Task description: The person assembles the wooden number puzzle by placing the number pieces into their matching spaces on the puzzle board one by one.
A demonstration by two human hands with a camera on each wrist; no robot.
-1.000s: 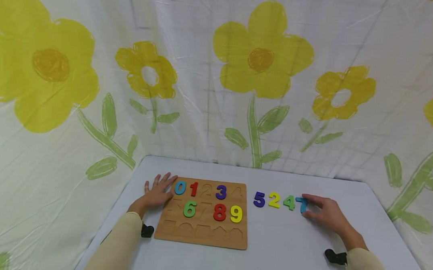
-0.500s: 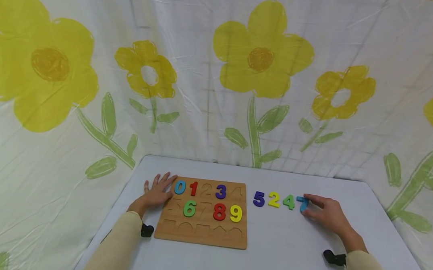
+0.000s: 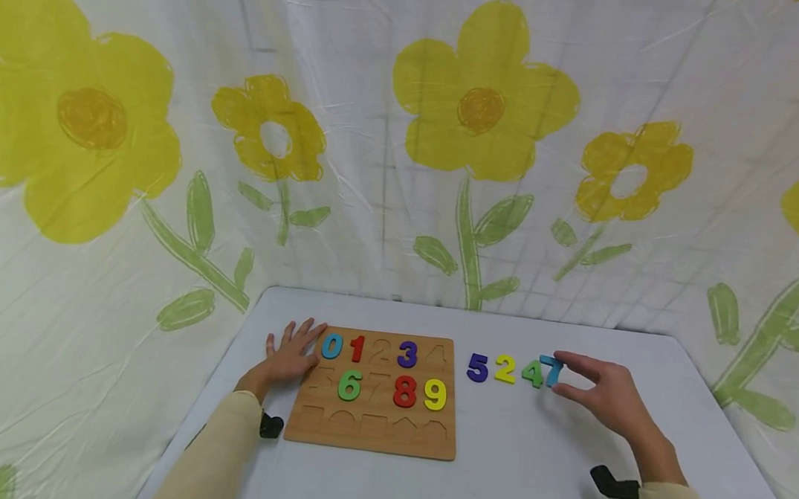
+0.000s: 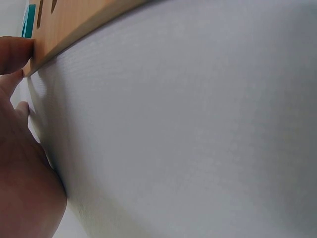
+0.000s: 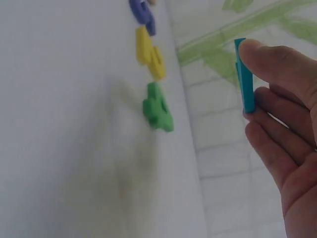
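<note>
A blue number 7 (image 3: 551,371) is pinched between the thumb and fingers of my right hand (image 3: 604,392); the right wrist view shows this blue piece (image 5: 245,77) edge-on, lifted off the table. In the head view it overlaps the green number 4 (image 3: 532,374). My left hand (image 3: 291,355), fingers spread, rests at the left edge of the wooden number board (image 3: 371,445). In the left wrist view, its thumb (image 4: 15,54) touches the board's side. Seated in the board are a blue 0 (image 3: 332,346), red 1 (image 3: 357,349), purple 3 (image 3: 407,354), green 6 (image 3: 350,386), red 8 (image 3: 405,392) and yellow 9 (image 3: 435,395).
A purple 5 (image 3: 478,367) and a yellow 2 (image 3: 505,369) lie in a row with the green 4, right of the board. The white table (image 3: 524,463) ends at the back against a flower-printed curtain (image 3: 347,225). The board's bottom row has cut-out shapes.
My right hand has raised the blue 7 from the table and shifted it slightly left, toward the green 4. The left hand and the board stay where they were.
</note>
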